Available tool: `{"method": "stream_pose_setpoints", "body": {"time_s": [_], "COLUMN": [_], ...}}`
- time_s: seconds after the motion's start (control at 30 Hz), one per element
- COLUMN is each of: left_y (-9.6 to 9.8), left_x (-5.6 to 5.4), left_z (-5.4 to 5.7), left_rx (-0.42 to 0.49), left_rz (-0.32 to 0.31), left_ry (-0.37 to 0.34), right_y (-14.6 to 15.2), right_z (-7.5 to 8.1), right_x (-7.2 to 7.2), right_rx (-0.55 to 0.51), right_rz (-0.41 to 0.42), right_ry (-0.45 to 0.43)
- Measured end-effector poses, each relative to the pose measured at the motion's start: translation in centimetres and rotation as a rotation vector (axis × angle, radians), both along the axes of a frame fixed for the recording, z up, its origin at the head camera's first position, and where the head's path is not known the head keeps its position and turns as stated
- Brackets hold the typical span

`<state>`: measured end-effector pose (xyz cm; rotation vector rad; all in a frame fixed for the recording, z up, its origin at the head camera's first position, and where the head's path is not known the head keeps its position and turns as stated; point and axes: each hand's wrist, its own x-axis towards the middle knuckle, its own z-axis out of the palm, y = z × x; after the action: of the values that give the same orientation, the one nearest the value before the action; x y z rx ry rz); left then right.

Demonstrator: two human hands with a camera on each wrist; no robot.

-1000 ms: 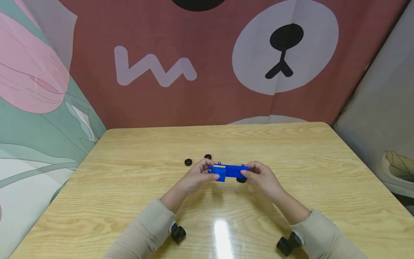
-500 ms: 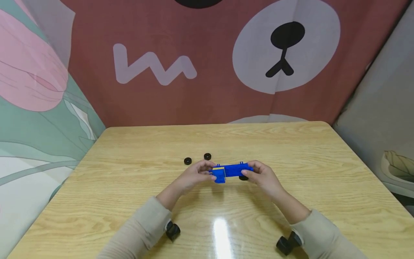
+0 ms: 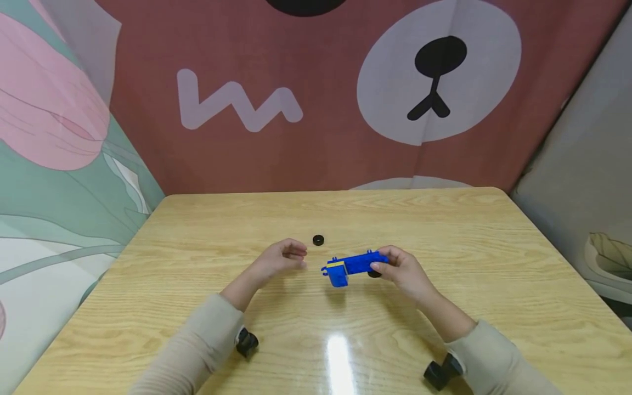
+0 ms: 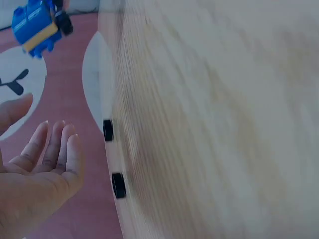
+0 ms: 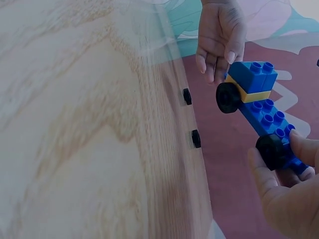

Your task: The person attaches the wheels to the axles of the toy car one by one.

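Note:
My right hand (image 3: 407,277) pinches one end of a blue toy car (image 3: 356,265) between thumb and fingers, holding it above the table. In the right wrist view the car's studded base carries a blue-and-yellow block cab (image 5: 252,82), and two black wheels (image 5: 228,97) show on the near side. My left hand (image 3: 276,259) is off to the car's left, empty, its fingers loosely bent and apart from the toy. Beyond it lies a loose black wheel (image 3: 318,240). Both wrist views show a second loose wheel (image 4: 118,185), which the left hand hides in the head view.
The wooden table (image 3: 237,216) runs back to a reddish-brown cloth (image 3: 316,153) with printed cartoon shapes. A floral cloth (image 3: 54,126) hangs at the left. Black cameras (image 3: 247,343) are strapped to both wrists.
My left hand has let go of the cab end and drawn back to the left, now covering one loose wheel. The right hand keeps the car, its cab end tipped a little lower.

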<state>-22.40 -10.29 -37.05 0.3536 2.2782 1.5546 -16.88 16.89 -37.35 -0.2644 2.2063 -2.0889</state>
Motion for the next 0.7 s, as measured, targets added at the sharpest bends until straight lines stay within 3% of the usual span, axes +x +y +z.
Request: {"method": "stream_pose_setpoints", "body": {"time_s": [0.2, 0.3, 0.53, 0.7], "left_y": [-0.9, -1.3, -1.8, -2.0], "left_x": [-0.8, -1.1, -1.9, -2.5], "left_z": [0.1, 0.1, -0.2, -0.6], "left_rx": [-0.084, -0.121, -0.216, -0.247], "left_rz": [0.08, 0.114, 0.18, 0.19], "left_ry": [0.039, 0.038, 0.018, 0.013], "right_y": [0.0, 0.1, 1.4, 0.8], "right_z": [0.3, -0.1, -4.3, -2.5], "right_x": [0.0, -0.2, -2.3, -1.2], "right_rx": [0.021, -0.024, -0.106, -0.084], "right_rz": [0.013, 0.048, 0.127, 0.115], "right_ry": [-0.023, 0.011, 0.097, 0.108]}}
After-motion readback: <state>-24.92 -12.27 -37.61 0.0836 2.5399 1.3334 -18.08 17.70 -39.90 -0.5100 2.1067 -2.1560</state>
